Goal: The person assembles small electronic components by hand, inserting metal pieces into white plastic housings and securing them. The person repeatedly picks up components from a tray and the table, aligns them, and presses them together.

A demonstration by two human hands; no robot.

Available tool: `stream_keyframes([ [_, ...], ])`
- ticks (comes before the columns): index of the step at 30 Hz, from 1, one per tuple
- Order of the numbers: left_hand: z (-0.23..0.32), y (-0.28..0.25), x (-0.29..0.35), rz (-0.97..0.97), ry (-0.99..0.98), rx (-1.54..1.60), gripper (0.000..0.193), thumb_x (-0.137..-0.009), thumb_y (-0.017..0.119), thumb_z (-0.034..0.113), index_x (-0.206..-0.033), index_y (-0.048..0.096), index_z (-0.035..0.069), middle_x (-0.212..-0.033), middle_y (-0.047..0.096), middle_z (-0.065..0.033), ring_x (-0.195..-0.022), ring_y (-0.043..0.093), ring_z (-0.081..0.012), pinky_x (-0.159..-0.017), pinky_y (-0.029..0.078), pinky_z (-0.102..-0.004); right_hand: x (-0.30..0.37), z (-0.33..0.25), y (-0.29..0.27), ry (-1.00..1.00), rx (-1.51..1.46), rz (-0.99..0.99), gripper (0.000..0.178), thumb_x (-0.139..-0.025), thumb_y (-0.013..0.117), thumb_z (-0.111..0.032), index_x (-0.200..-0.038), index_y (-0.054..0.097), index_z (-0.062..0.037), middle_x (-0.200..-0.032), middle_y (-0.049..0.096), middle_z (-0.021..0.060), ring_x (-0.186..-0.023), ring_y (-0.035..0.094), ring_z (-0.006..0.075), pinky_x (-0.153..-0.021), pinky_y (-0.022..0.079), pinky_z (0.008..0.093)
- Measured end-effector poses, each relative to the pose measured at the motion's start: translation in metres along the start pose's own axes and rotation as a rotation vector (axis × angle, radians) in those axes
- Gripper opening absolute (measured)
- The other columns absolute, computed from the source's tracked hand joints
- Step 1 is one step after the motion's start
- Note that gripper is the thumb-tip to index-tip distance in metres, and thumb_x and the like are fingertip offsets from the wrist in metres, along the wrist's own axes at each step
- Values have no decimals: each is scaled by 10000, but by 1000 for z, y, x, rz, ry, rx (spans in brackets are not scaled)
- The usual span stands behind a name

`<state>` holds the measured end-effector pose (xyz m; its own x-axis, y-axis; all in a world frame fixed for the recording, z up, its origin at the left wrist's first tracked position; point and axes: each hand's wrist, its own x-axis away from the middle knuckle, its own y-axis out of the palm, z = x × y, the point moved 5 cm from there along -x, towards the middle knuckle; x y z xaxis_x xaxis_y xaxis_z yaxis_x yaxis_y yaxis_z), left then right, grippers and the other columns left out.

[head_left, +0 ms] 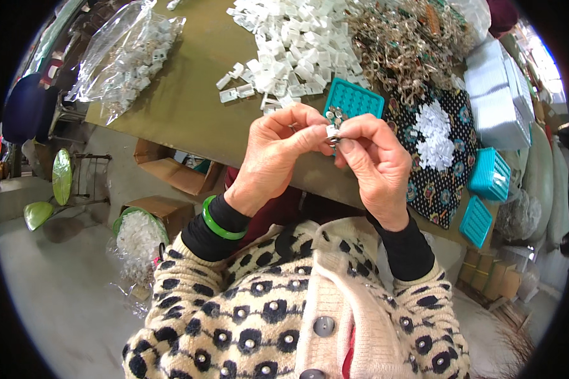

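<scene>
My left hand (267, 156) and my right hand (383, 169) meet above the table's near edge, fingertips almost touching. Between them, thumbs and forefingers pinch a small white piece with a shiny metal part (332, 132), too small to name more exactly. Just beyond the fingertips, a teal ridged tray (368, 100) lies flat. Several small round metal pieces (336, 114) show at its near left side, partly hidden by my fingers. Right of my right hand, a heap of small white flat pieces (434, 136) rests on a dark patterned cloth (428, 201).
White translucent plastic pieces (294, 47) and tangled metallic pieces (414, 44) are heaped at the back. A filled clear bag (129, 63) lies far left. White stacked trays (496, 95) and teal trays (489, 174) line the right. Cardboard boxes (177, 170) stand below the table.
</scene>
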<state>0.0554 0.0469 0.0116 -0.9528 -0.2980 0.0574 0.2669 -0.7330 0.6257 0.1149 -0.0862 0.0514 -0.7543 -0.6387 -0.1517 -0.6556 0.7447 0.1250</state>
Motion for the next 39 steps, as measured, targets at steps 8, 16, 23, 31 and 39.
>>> stream_keyframes([
  [8,4,5,2,89,68,83,325,-830,707,-23,-1130,587,12,-1049,647,-91,-898,640,-149,-780,550,-296,4,1,-1,26,-39,-28,47,-940,594,-12,-987,594,-12,-851,606,2,-691,548,43,-626,461,184],
  [16,-10,5,7,-5,-172,164,254,-824,710,-48,-1067,648,-13,-1009,688,-117,-893,679,-184,-808,568,-314,5,0,-10,27,61,79,68,-922,627,-17,-980,594,-4,-834,649,23,-704,601,51,-629,482,186],
  [23,-8,-1,11,-11,-147,120,274,-849,696,3,-1119,647,20,-1085,683,-157,-869,681,-214,-755,566,-336,7,1,-13,96,-55,78,66,-907,618,2,-960,580,16,-819,614,37,-630,542,79,-600,469,235],
  [31,-5,-3,18,17,-88,110,285,-830,716,9,-1101,629,-3,-1046,681,-153,-822,695,-240,-723,584,-365,10,2,-6,232,-228,92,78,-913,639,-61,-908,585,-5,-733,589,14,-591,511,63,-558,413,197],
  [39,-5,-3,22,-4,135,32,296,-791,729,-72,-1062,620,-20,-962,684,-124,-819,685,-190,-741,582,-319,15,-5,7,224,-35,116,96,-930,630,-83,-935,615,11,-750,630,7,-626,532,43,-565,416,179],
])
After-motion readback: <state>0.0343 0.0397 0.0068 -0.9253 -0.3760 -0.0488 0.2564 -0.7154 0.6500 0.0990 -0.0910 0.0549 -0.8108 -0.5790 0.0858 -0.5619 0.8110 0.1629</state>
